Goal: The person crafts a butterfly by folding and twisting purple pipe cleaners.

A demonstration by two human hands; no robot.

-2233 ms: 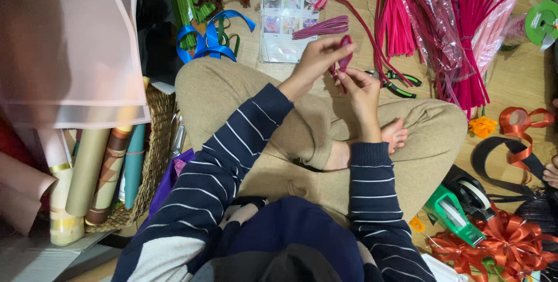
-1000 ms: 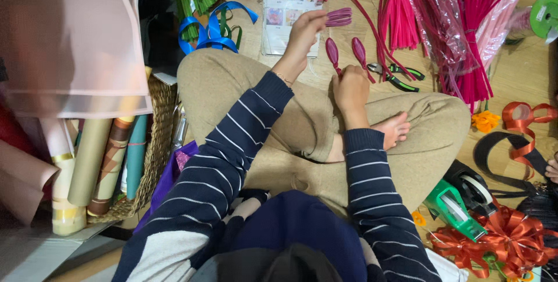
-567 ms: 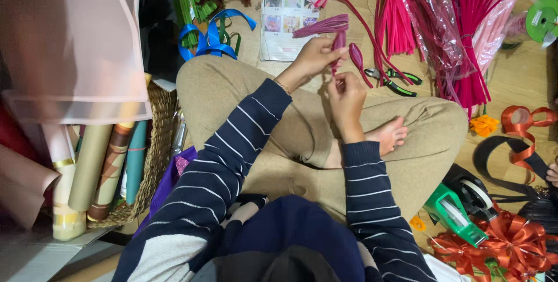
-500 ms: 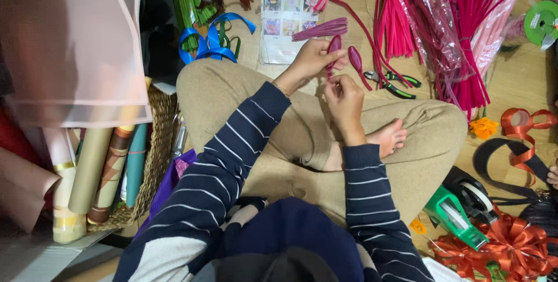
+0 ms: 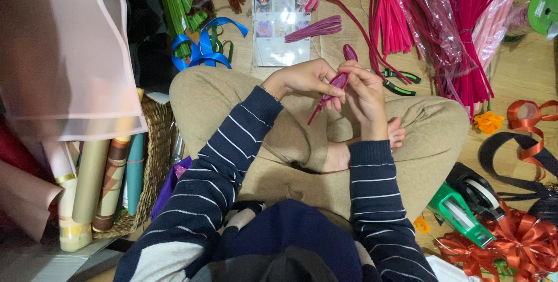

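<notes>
I sit cross-legged on a wooden floor in tan trousers and a striped navy sleeve top. My left hand [image 5: 303, 78] and my right hand [image 5: 361, 89] meet above my knees, both pinching a magenta looped pipe-cleaner piece [image 5: 336, 82]. Its upper loop sticks up past my right fingers; a thin stem points down-left below my left hand. A bundle of purple pipe cleaners [image 5: 315, 28] lies just beyond my hands, beside a printed picture sheet [image 5: 278, 20].
Pink pipe-cleaner bundles in clear wrap [image 5: 459, 26] lie at top right, green-handled cutters [image 5: 400, 82] near my right knee. A wicker basket of paper rolls [image 5: 110, 183] stands left. Blue ribbon [image 5: 203, 49], a green tape dispenser [image 5: 459, 212], and a red ribbon bow [image 5: 511, 241] surround me.
My left hand reached out to the purple bundle near the sheet, then came back. Both hands have now closed together on the magenta piece, drawn slightly nearer my knees.
</notes>
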